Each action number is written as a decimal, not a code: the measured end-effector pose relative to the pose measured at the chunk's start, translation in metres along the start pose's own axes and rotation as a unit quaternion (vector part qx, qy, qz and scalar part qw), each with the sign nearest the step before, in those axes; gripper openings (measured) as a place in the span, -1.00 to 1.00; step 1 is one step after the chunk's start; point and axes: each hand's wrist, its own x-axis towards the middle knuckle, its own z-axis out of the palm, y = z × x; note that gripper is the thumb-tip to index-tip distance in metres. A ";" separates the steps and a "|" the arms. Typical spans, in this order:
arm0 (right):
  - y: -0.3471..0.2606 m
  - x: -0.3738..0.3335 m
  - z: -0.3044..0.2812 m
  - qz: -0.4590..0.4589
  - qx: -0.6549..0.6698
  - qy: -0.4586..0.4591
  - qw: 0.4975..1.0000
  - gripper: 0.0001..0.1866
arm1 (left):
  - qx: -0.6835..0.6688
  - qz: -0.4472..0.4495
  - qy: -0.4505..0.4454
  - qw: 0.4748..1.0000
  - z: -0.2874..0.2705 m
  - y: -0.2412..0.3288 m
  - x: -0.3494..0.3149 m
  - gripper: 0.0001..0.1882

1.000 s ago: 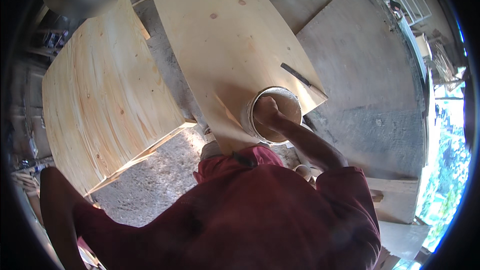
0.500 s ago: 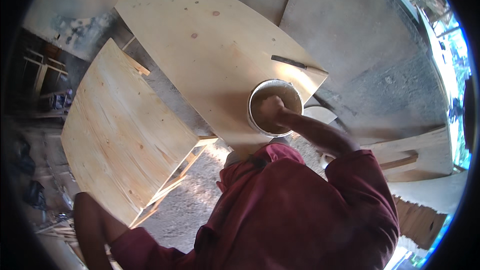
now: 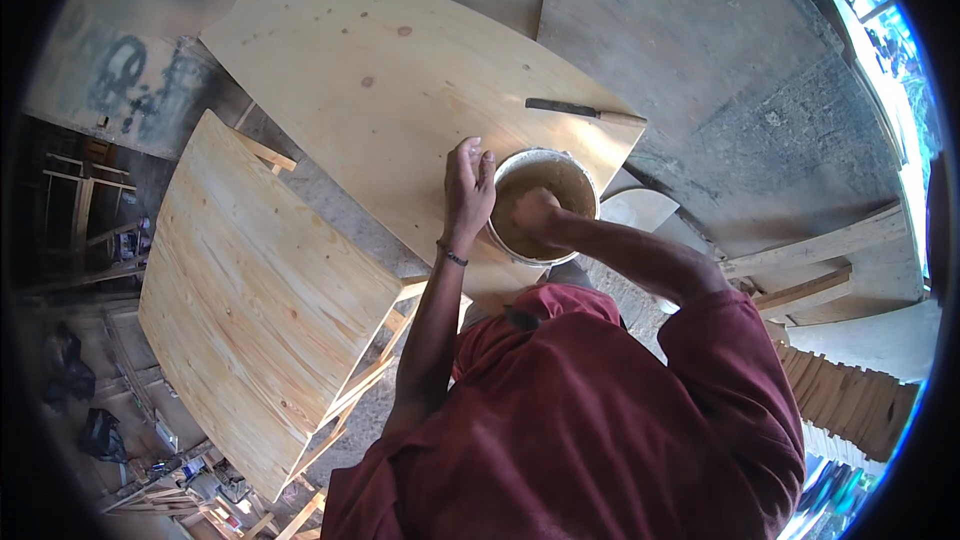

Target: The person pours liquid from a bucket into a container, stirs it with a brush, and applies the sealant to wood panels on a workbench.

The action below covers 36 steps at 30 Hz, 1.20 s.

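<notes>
At plywood sheet (image 3: 400,90) edge, bucket (image 3: 590,180), right hand (image 3: 535,215) inside

An outdoor woodworking yard in bright daylight. A large pale plywood desk (image 3: 370,90) fills the upper middle, with a second plywood-topped stand (image 3: 250,300) on a wooden frame to its left. The ground is grey concrete (image 3: 720,50). Stacked timber planks (image 3: 850,400) lie at right; green foliage (image 3: 915,100) shows beyond.

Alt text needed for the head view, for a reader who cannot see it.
A person's right hand reaches into a bucket of brown paste on a plywood sheet, while the left hand touches its rim. A knife lies beyond the bucket.
</notes>
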 end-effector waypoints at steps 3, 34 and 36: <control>-0.008 -0.005 -0.035 -0.018 0.001 0.001 1.000 -0.86 | 0.018 -0.039 0.014 0.999 0.011 -0.021 -0.010 -0.70; 0.023 0.030 -0.025 0.057 0.113 -0.165 0.978 -0.81 | -0.221 -0.043 0.089 0.970 0.021 -0.007 -0.043 -0.80; 0.020 0.033 0.040 0.074 0.115 -0.077 0.988 -0.72 | -0.177 -0.015 0.111 0.978 0.024 -0.001 -0.045 -0.80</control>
